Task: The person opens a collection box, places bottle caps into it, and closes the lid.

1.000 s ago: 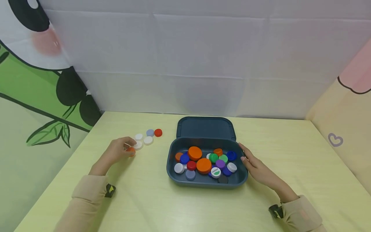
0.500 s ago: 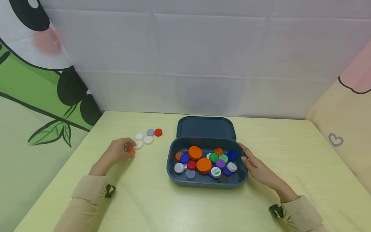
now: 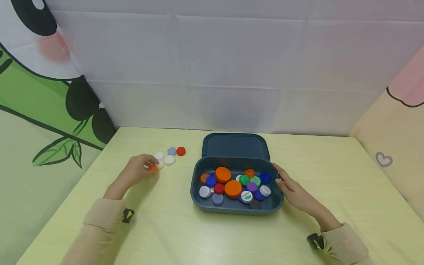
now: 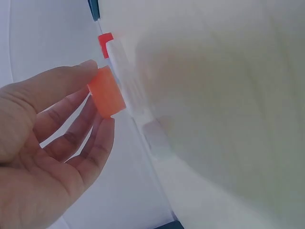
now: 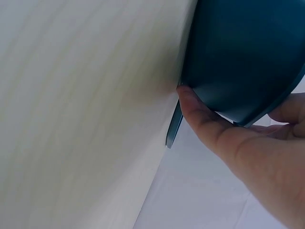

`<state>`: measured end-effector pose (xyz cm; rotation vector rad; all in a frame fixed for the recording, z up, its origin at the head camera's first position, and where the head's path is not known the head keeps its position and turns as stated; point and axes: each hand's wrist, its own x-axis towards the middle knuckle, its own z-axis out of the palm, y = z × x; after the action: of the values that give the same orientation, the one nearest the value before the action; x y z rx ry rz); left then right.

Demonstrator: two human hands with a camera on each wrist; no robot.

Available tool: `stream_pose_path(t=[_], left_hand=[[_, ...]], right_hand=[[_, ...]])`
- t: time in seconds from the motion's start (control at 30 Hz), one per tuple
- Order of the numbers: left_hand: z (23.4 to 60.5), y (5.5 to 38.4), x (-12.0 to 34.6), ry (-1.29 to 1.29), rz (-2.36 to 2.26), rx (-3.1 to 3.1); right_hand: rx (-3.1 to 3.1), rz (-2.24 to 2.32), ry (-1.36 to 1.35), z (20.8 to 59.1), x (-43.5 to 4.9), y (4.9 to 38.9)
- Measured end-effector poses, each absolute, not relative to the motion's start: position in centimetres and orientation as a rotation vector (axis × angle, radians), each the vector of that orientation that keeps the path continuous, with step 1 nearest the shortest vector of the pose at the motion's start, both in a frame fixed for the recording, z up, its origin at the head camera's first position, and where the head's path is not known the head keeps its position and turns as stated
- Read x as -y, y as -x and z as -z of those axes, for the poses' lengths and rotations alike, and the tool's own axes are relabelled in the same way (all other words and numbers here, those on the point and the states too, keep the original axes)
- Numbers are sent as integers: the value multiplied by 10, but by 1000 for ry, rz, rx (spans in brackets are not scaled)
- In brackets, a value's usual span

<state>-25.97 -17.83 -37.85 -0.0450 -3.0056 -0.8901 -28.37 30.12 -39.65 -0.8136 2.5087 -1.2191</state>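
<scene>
An orange bottle cap [image 3: 152,168] is pinched between the thumb and fingertips of my left hand [image 3: 135,170], just over the table. In the left wrist view the same cap stands on edge in the fingers. Right beside it lie white caps [image 3: 169,160], one partly hidden behind the held cap, with a pale blue cap [image 3: 172,151] and a red cap [image 3: 180,151] farther back. My right hand [image 3: 296,192] grips the right side of a dark blue box [image 3: 195,200], thumb at the rim and fingers along the outer wall.
Inside the box lie several caps, among them large orange ones [image 3: 233,189], a purple one [image 3: 251,187] and green ones [image 3: 244,180]. Its dark lid [image 3: 235,146] lies behind it on the table [image 3: 185,235]. A pale cloth wall [image 3: 232,73] closes off the table's back edge.
My left hand, with the orange cap in its fingers, has shifted slightly right and away from me, over the nearest white cap. The right hand and box have stayed put.
</scene>
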Motion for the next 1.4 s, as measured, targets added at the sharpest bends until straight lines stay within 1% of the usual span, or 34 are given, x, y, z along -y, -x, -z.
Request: stream_pose_path(t=[0.33, 0.63, 0.87, 1.13, 1.4], left_hand=[[361, 267, 149, 180, 890, 2923], [348, 276, 106, 334, 875, 2886], [339, 274, 72, 493, 872, 2886], [343, 268, 41, 633, 880, 2924], [358, 261, 23, 781, 868, 3008]], right_hand=[[-2514, 1217, 801, 398, -300, 284], [-2521, 1205, 794, 399, -301, 285], [-2529, 1201, 790, 402, -300, 287], [-2544, 1197, 792, 404, -299, 288], [-2547, 1198, 790, 406, -299, 288]])
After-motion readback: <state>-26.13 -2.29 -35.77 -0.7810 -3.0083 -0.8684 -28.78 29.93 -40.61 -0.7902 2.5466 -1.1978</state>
